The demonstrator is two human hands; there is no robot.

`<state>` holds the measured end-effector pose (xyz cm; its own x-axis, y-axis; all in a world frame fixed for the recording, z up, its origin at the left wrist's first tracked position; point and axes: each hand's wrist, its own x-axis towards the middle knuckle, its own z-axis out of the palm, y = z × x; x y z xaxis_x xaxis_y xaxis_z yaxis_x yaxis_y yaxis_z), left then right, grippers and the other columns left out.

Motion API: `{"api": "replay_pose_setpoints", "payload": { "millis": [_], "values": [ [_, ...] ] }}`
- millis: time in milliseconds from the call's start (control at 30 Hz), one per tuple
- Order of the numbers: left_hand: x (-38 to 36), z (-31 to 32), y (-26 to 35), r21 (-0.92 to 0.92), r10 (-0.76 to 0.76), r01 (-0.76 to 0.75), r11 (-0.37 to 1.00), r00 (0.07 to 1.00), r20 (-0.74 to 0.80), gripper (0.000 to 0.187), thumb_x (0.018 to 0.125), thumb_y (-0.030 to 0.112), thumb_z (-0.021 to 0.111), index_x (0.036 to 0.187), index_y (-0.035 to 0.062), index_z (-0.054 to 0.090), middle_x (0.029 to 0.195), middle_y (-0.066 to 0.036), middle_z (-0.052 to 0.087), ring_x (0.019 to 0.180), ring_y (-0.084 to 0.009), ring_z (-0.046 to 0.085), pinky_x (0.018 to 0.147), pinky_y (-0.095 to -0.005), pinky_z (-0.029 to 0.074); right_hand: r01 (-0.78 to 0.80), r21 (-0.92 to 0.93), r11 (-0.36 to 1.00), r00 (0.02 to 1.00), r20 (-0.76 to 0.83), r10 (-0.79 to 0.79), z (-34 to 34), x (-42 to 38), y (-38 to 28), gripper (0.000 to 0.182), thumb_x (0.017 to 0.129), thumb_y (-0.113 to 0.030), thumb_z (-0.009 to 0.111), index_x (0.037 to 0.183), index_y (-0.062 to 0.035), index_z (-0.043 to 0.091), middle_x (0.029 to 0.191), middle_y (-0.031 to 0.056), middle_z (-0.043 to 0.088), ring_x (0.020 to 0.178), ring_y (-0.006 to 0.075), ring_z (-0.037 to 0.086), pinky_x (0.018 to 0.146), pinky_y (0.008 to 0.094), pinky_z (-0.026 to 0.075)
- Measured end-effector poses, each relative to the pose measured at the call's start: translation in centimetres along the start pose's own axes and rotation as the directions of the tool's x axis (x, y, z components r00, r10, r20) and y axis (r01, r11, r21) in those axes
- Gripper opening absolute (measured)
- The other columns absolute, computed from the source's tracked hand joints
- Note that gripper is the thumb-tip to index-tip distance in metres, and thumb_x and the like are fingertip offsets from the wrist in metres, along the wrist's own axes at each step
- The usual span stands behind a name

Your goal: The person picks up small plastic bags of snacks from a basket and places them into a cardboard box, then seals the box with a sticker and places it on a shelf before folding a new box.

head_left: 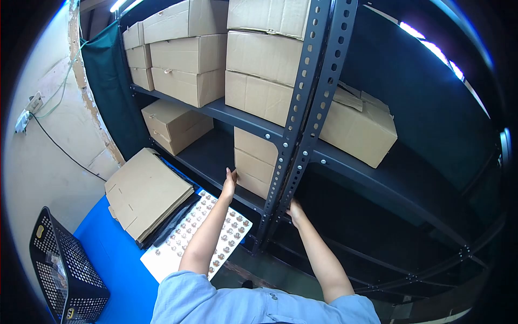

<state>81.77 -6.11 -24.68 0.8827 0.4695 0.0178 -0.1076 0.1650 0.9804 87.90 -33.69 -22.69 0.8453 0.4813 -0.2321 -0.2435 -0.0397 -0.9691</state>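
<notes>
My left hand (229,185) is raised to the lower shelf, its fingers at the left side of a stack of cardboard boxes (253,165). Its thumb and fingertips are too small to tell whether they grip the box. To the right, my right hand (295,212) is at the dark metal shelf post (305,156), near the height of the lower shelf. Its fingers are partly hidden behind the post, and I cannot make out anything in them. The post stands between the box stack and my right hand.
More cardboard boxes (186,54) fill the upper shelf, and another box (356,124) lies right of the post. Flattened cardboard (145,191) and a printed sheet (232,237) lie by the blue table (100,232). A black perforated basket (67,270) stands at left.
</notes>
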Motion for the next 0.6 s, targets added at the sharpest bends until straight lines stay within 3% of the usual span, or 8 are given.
{"api": "replay_pose_setpoints", "payload": {
  "millis": [33,100,167,300,467,600],
  "values": [
    [-0.2,0.3,0.6,0.001,0.004,-0.004,1.0,1.0,0.002,0.092,0.092,0.072,0.005,0.15,0.0048,0.027,0.154,-0.012,0.032,0.146,-0.027,0.02,0.117,-0.0487,0.005,-0.027,0.003,1.0,0.996,0.087,0.027,-0.1,0.3,0.4,0.056,0.102,-0.051,0.032,0.14,-0.0121,0.044,0.135,0.0077,0.052,0.129,0.0218,0.045,0.106,0.0479,0.034],
    [-0.9,0.9,1.5,-0.008,-0.052,0.051,0.999,0.996,-0.077,0.084,0.099,0.062,0.008,0.146,-0.0035,0.031,0.151,-0.015,0.036,0.143,-0.0249,0.028,0.117,-0.0338,0.016,-0.056,0.002,0.998,0.984,0.17,0.055,-0.3,0.7,1.4,0.057,0.102,-0.052,0.031,0.141,-0.0116,0.042,0.138,0.0083,0.05,0.132,0.0226,0.042,0.108,0.048,0.031],
    [-1.6,1.2,2.3,-0.008,-0.051,0.05,0.999,0.996,-0.076,0.083,0.1,0.06,0.008,0.146,-0.0037,0.032,0.15,-0.015,0.037,0.142,-0.025,0.029,0.117,-0.0338,0.016,0.011,0.002,1.0,0.991,0.132,-0.011,-0.4,0.9,2.3,0.057,0.102,-0.051,0.03,0.141,-0.0107,0.041,0.139,0.0096,0.049,0.133,0.023,0.04,0.11,0.0469,0.027],
    [-2.1,1.5,2.3,-0.022,-0.028,0.026,0.999,0.996,-0.088,0.08,0.101,0.058,0.009,0.145,-0.0041,0.033,0.149,-0.015,0.039,0.142,-0.025,0.03,0.117,-0.0339,0.017,0.004,0.04,0.999,0.995,0.097,-0.007,-0.4,0.0,2.2,0.059,0.102,-0.05,0.03,0.142,-0.008,0.039,0.143,0.0116,0.046,0.135,0.0246,0.038,0.113,0.047,0.024],
    [-2.1,1.3,2.0,-0.005,-0.047,0.046,0.999,0.993,-0.112,0.079,0.101,0.056,0.01,0.145,-0.0047,0.033,0.15,-0.016,0.038,0.142,-0.025,0.029,0.117,-0.0336,0.017,-0.022,-0.001,1.0,0.994,0.106,0.022,-0.5,-0.3,1.9,0.065,0.102,-0.051,0.029,0.147,-0.0049,0.03,0.152,0.0147,0.033,0.143,0.0304,0.026,0.115,0.0496,0.019],
    [-2.2,1.5,1.6,0.011,-0.009,0.01,1.0,0.993,-0.115,0.078,0.102,0.056,0.01,0.145,-0.0049,0.033,0.151,-0.016,0.036,0.143,-0.0251,0.028,0.117,-0.0337,0.015,-0.035,0.007,0.999,0.991,0.131,0.034,-0.7,-0.6,1.5,0.066,0.101,-0.052,0.03,0.149,-0.0065,0.026,0.154,0.014,0.03,0.144,0.0301,0.023,0.115,0.0498,0.02]
  ]
}}
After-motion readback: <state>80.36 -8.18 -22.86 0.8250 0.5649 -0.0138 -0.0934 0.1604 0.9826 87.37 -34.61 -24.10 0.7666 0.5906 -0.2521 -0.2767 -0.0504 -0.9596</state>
